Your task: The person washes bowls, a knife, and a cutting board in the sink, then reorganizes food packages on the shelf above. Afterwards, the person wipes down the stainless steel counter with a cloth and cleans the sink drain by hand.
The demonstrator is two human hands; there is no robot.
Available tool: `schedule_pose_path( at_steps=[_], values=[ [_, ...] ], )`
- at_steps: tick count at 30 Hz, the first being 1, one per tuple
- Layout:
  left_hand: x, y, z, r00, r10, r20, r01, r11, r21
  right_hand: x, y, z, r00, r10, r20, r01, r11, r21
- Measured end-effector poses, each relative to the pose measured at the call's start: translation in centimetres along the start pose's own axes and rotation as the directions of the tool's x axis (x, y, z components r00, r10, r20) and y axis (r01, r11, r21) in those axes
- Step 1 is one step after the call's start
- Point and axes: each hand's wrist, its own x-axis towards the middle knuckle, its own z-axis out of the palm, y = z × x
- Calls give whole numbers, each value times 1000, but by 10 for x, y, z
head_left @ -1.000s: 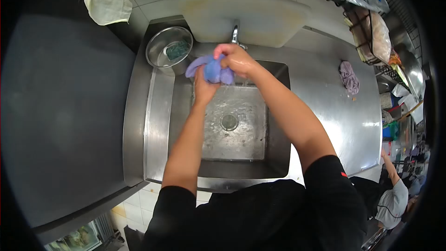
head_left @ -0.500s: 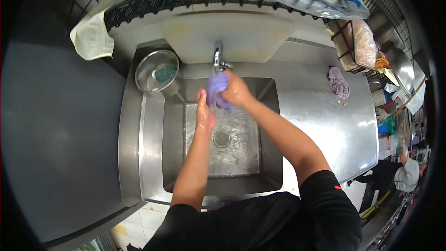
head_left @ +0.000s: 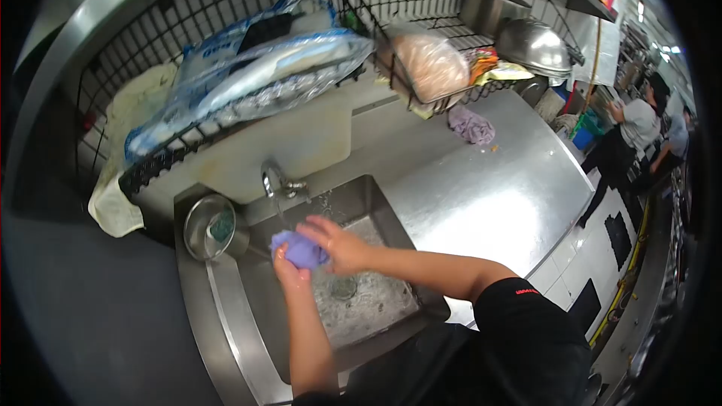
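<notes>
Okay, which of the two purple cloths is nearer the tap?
The purple cloth in the left hand, over the sink near the tap; the other cloth lies crumpled on the counter, untouched.

The purple cloth [head_left: 302, 251] hides part of the left hand [head_left: 290, 271]; red sleeve lettering [head_left: 526, 292] is unreadable.

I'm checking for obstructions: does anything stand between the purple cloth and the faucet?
No visible object does. What looks like a thin stream of water shows between the faucet and the purple cloth, which the left hand holds over the sink. The right hand is beside that gap.
</notes>
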Motion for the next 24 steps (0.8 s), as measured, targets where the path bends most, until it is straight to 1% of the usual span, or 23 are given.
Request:
schedule_pose_path(
  at_steps=[1, 2, 3, 4, 5, 6, 7, 8, 9, 10, 11, 12, 13, 15, 16, 18, 19, 21, 22, 24],
  values=[
    [-6, -11, 8, 1000, -6, 23, 6, 1000, 1, -9, -8, -5, 968, -237, 84, 252, 917, -310],
    [-18, -31, 16, 999, -4, -34, 4, 1000, 21, -22, 4, 7, 971, -231, 67, 241, 915, -324],
    [-29, -43, 23, 996, 1, -87, 3, 999, 43, -33, 28, 25, 990, -141, -18, 136, 977, -163],
    [-38, -46, 30, 998, -7, -64, 10, 999, 53, -35, 27, 23, 995, -43, -89, 44, 999, 12],
    [-46, -48, 37, 998, 50, -49, -35, 963, 268, -44, 25, 20, 990, 135, 42, -137, 990, 39],
    [-52, -51, 39, 994, 107, -27, -82, 879, 469, -51, 7, 7, 935, 306, 179, -319, 946, 48],
    [-55, -54, 34, 995, 101, -13, -83, 878, 471, -61, 20, 16, 965, 198, 170, -215, 973, 88],
    [-56, -57, 27, 992, 104, 73, -126, 755, 644, -71, 33, 26, 984, 86, 155, -106, 986, 126],
    [-57, -56, 26, 983, 92, 158, -181, 595, 783, -78, 31, 25, 987, 86, 138, -104, 987, 124],
    [-58, -55, 25, 981, 89, 172, -191, 591, 784, -84, 30, 22, 924, 236, 302, -335, 880, 337],
    [-59, -52, 23, 970, 10, 241, -203, 573, 794, -89, 27, 23, 813, 317, 488, -555, 676, 486],
    [-60, -49, 24, 950, -69, 303, -215, 557, 802, -91, 24, 22, 812, 331, 481, -574, 600, 557],
    [-60, -51, 27, 949, -66, 309, -222, 556, 801, -92, 23, 19, 816, 328, 476, -569, 603, 559],
    [-65, -53, 39, 900, 128, 417, -392, 657, 644, -91, 18, 11, 751, 369, 548, -654, 298, 696],
    [-69, -49, 46, 896, 135, 424, -401, 655, 640, -90, 15, 3, 757, 364, 543, -647, 305, 698],
    [-81, -41, 57, 894, -58, 444, -223, 801, 555, -90, 11, -14, 612, 260, 747, -769, -26, 639],
    [-82, -43, 58, 892, -56, 449, -228, 803, 551, -91, 12, -16, 614, 262, 745, -768, -20, 640],
    [-85, -46, 57, 902, -139, 408, -96, 857, 506, -95, 16, -16, 580, 114, 807, -798, -119, 590],
    [-88, -45, 58, 899, -139, 415, -102, 856, 506, -97, 21, -13, 585, 115, 803, -795, -114, 596],
    [-97, -43, 60, 867, -304, 396, 148, 914, 378, -104, 30, -8, 623, -47, 781, -762, -265, 591]
  ],
)
